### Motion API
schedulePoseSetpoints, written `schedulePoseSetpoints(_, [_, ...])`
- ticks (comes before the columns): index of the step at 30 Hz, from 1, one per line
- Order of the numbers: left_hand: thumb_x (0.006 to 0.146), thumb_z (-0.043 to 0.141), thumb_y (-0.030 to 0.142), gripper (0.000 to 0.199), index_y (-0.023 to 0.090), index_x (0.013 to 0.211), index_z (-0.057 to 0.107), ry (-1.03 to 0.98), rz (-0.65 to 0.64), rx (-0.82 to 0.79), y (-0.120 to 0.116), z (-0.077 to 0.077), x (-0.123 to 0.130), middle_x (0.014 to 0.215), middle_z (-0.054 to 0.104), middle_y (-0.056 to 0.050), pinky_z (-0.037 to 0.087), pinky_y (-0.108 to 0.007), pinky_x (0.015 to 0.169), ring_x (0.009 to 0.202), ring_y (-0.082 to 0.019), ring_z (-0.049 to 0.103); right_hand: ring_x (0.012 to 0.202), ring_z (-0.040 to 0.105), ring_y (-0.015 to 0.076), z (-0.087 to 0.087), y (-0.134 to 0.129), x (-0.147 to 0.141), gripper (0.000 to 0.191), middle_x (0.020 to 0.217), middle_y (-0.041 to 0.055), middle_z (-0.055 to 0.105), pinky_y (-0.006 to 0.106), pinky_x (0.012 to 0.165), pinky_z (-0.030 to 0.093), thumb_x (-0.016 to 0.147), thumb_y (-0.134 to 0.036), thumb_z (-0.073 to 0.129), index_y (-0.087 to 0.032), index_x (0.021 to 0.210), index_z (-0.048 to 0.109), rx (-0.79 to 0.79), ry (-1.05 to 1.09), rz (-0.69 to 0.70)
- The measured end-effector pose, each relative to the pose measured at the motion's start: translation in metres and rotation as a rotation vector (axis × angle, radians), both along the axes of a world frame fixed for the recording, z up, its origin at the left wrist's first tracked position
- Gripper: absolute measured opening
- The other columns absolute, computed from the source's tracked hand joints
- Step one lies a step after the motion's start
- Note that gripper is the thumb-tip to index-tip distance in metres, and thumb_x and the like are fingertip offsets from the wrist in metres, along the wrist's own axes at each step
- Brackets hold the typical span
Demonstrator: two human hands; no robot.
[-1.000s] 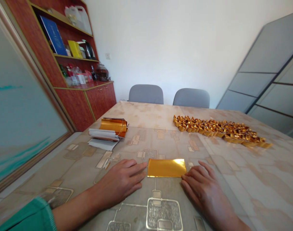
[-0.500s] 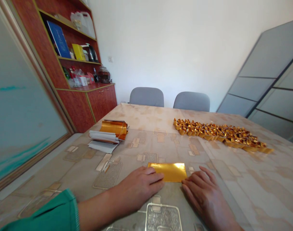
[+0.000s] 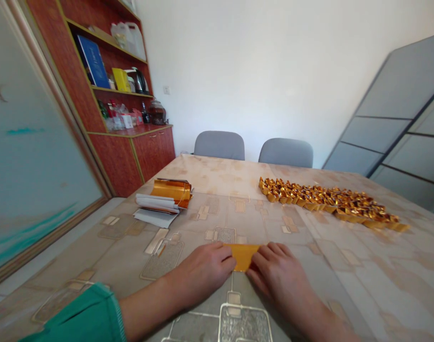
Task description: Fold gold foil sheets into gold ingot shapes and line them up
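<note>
A person's two bare hands are at the near side of a big surface [image 3: 381,280] with a tan and gray cover that has box shapes on it. Between them is a small, shiny gold paper sheet [image 3: 242,259], longer from side to side. The left hand [image 3: 215,263] has its bent fingers on the left end of the sheet. The right hand [image 3: 276,266] has its bent fingers on the right end. The two hands are apart, with the gold middle showing in the gap. The thumbs are hidden, so I cannot tell if the hands pinch the sheet or just press on it. A green cloth sleeve [image 3: 83,316] covers part of the left arm.

Farther off to the left lies a curled stack of gold and white paper sheets [image 3: 170,190]. Over on the right is a long, bumpy pile of shiny folded gold pieces [image 3: 327,198], packed close side by side.

At the back left stands a red-brown wooden cabinet [image 3: 113,156] with open shelves. The top shelf holds pale plastic jugs [image 3: 133,40]. Below are a flat blue box or folder [image 3: 96,64], a yellow packet [image 3: 120,79] and a dark kettle [image 3: 140,81]. Lower down, a round see-through jar [image 3: 157,113] has something dark brown in it. I cannot tell what it is.
</note>
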State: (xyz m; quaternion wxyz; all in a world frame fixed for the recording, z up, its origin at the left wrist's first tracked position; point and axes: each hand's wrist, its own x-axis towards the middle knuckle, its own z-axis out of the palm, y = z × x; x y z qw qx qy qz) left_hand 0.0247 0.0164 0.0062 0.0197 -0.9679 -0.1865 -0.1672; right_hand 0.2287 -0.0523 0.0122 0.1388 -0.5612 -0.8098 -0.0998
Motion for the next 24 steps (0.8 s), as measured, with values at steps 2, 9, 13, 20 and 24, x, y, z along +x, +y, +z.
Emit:
schedulePoseSetpoints(2, [0.095,0.052,0.012,0.017,0.015,0.081,0.062,0.006,0.016,0.013,-0.002,0.0,-0.001,0.079,0.065,-0.003,0.048,-0.029,0.066,0.072,-0.018,0.059,0.077,0.061,0.0236,-0.001,0.006,-0.012,0.008,0.081,0.0035,0.068,0.034,0.067,0.043,0.083,-0.025,0.072,-0.021,0.079,0.067,-0.037,0.026,0.029])
schedulePoseSetpoints(9, [0.094,0.053,0.018,0.013,0.016,0.085,0.062,-0.062,0.079,-0.097,0.0,-0.001,-0.001,0.082,0.065,-0.003,0.047,-0.029,0.069,0.076,-0.019,0.058,0.068,0.056,0.0202,-0.016,0.012,-0.017,0.016,0.074,0.0026,0.064,0.031,0.059,0.035,0.08,-0.008,0.072,-0.02,0.073,0.063,0.12,-0.006,0.063])
schedulePoseSetpoints(13, [0.098,0.051,0.021,0.021,0.017,0.082,0.064,-0.101,0.043,-0.11,0.006,-0.002,-0.006,0.082,0.067,-0.002,0.046,-0.028,0.068,0.076,-0.017,0.058,0.066,0.055,0.0192,-0.016,0.008,-0.015,0.019,0.073,0.0018,0.063,0.031,0.058,0.034,0.077,-0.005,0.071,-0.02,0.071,0.061,0.124,0.005,0.088])
schedulePoseSetpoints(20, [0.099,0.049,0.021,0.021,0.018,0.09,0.068,-0.166,0.056,-0.223,0.004,-0.004,-0.017,0.089,0.069,-0.003,0.047,-0.028,0.076,0.085,-0.018,0.059,0.074,0.056,0.0197,-0.014,-0.004,-0.012,0.018,0.077,0.0033,0.064,0.03,0.064,0.038,0.089,-0.009,0.058,-0.021,0.076,0.063,0.034,0.167,0.111])
schedulePoseSetpoints(24, [0.101,0.044,0.023,0.028,0.017,0.089,0.068,-0.192,0.06,-0.226,0.006,-0.006,-0.016,0.082,0.066,-0.003,0.045,-0.028,0.071,0.08,-0.017,0.058,0.077,0.055,0.0211,-0.012,-0.004,-0.015,0.016,0.08,0.0045,0.062,0.031,0.066,0.038,0.093,-0.018,0.054,-0.021,0.078,0.061,-0.012,0.283,0.084])
